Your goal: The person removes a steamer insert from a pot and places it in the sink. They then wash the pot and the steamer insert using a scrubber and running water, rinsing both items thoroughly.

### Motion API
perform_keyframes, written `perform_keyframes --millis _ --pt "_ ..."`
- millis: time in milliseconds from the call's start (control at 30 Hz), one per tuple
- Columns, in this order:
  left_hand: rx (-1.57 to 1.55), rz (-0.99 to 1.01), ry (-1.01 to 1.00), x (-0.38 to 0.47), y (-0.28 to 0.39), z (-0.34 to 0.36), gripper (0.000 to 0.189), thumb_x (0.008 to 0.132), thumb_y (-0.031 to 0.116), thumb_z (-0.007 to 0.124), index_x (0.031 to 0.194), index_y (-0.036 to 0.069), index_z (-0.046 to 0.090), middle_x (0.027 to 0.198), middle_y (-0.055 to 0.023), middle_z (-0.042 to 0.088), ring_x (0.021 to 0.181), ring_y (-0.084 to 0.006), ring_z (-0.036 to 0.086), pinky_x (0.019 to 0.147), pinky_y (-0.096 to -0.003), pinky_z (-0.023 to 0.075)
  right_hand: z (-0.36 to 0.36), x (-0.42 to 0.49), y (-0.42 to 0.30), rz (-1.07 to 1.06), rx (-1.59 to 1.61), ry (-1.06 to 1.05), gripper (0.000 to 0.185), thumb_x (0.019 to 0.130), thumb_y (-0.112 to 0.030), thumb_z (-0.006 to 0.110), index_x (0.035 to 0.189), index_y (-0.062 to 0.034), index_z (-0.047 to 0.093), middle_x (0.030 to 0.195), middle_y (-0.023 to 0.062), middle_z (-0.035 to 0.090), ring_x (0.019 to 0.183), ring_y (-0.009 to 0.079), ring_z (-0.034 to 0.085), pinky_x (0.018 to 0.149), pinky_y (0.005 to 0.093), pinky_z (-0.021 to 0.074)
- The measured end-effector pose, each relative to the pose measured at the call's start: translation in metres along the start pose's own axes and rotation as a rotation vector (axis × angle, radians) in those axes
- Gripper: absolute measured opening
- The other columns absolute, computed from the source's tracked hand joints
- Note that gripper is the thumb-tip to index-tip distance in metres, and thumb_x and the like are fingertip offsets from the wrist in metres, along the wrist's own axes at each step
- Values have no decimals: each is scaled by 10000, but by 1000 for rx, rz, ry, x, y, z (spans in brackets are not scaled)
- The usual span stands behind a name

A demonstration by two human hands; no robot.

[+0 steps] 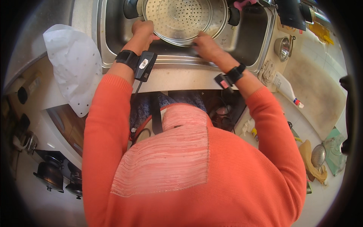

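Observation:
A round metal steamer [184, 14] with a perforated bottom and black side handles lies in the stainless steel sink [113, 54], its far edge cut off by the top of the picture. My left hand [143, 31] grips its near left rim, thumb above and a finger below. At the near right rim is my right hand [206, 45], blurred, with the fingers curled against the edge. Something small and dark shows by those fingertips; I cannot tell whether they hold it.
A white perforated sheet [72, 62] hangs over the counter's left edge. To the right are a small metal bowl [282, 49], a crumpled cloth [266, 72], a white squeeze bottle [287, 88] and a cutting board [317, 93]. A pink object [244, 4] sits behind the right handle.

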State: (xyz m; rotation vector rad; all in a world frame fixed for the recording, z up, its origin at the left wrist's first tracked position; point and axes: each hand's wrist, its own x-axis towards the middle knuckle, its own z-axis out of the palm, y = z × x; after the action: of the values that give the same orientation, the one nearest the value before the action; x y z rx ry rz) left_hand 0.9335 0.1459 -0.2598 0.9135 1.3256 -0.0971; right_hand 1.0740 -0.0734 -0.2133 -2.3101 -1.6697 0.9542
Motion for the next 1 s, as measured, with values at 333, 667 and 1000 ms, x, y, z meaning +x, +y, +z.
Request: perform_keyframes --millis 333,667,1000 --pt "-54 -11 -38 -7 -5 15 286 929 78 521 1180 -58 530 1057 -203 650 779 -334 706 577 -452 631 -10 25 -12 0 12 -110 136 756 -99 648 855 -57 732 874 216 656 912 396 633 810 452 512" --pt "-179 -34 -229 -16 -10 18 299 1022 145 458 1265 -30 456 1122 -211 636 865 -399 707 648 -514 640 0 59 -13 46 156 -292 277 717 -222 680 924 -50 746 807 179 700 771 372 671 739 417 534" --pt "-2 -111 -406 -32 15 -19 627 938 537 581 1324 45 529 1243 -175 632 1040 -339 652 899 -515 495 9 91 -14 133 417 -237 305 696 -277 678 889 -51 746 774 189 690 720 331 663 699 413 516"
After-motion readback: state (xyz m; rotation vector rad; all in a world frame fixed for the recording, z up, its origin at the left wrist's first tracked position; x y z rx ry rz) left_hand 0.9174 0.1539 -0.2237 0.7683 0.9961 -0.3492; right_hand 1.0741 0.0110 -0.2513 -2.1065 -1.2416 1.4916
